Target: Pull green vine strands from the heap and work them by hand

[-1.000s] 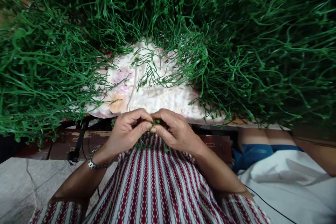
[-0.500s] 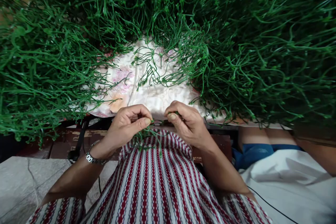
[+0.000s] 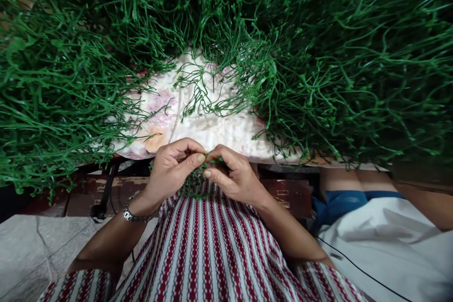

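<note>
Bare hands work a small bunch of thin green strands (image 3: pixel 198 188) over a striped lap, just off the near edge of a desk (image 3: pixel 134 151) spread with a rumpled, flower-printed cloth (image 3: pixel 215 132). The left hand (image 3: pixel 170 170), a silvery linked band (image 3: pixel 134 212) on its wrist, pinches the strands between thumb and forefinger, its grip closed. The right hand (image 3: pixel 235 174) curls in from the other side, forefinger at the same spot and thumb lower; whether its grip is closed on a strand cannot be told. The bunch dangles in loose, wiry loops against the woven-looking red, white and dark stripes of a garment (image 3: pixel 208 245).

Beyond, springy, glossy green stems tipped with small knobs rise in a dense heap (image 3: pixel 336 80) around three sides of the cloth, a few slender sprigs (image 3: pixel 201 89) straying across its pale middle. Below the desk edge runs a worn, dark red board (image 3: pixel 286 193). At right, another person's bare knees (image 3: pixel 343 181) show above blue fabric (image 3: pixel 345 200) and creased white cloth (image 3: pixel 382 226).
</note>
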Available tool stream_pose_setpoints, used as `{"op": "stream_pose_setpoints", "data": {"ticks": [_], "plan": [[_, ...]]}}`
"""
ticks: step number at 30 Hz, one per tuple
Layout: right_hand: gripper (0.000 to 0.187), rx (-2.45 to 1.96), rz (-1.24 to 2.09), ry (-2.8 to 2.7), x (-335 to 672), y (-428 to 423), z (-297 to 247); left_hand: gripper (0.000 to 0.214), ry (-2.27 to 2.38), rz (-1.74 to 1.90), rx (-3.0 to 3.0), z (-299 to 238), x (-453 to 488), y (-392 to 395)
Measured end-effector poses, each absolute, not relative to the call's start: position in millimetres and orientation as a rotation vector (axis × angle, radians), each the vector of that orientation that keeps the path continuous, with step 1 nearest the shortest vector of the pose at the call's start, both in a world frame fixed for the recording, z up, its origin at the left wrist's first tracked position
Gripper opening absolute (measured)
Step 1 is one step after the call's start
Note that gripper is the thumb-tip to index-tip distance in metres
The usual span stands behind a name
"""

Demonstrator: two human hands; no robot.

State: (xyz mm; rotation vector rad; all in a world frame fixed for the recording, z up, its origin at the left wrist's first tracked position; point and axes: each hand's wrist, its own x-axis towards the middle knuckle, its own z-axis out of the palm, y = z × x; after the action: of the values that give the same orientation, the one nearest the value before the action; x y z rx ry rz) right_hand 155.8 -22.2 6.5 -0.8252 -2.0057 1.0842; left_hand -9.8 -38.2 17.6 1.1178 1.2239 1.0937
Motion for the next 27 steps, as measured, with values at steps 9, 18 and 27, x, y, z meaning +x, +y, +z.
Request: {"op": "stream_pose_setpoints", "data": {"ticks": [9,18,27], "plan": [[0.009,-0.798,0.909,-2.023,156,-24,-2,0.010,1.193,1.000,1.176,22,-14,-44],[0.006,-0.748,0.821,-2.100,158,-28,-6,0.017,1.160,0.733,1.223,28,-17,-43],[0.015,-0.632,0.971,-2.237,164,-24,-4,0.004,1.236,0.457,1.705,27,-24,-42]]}}
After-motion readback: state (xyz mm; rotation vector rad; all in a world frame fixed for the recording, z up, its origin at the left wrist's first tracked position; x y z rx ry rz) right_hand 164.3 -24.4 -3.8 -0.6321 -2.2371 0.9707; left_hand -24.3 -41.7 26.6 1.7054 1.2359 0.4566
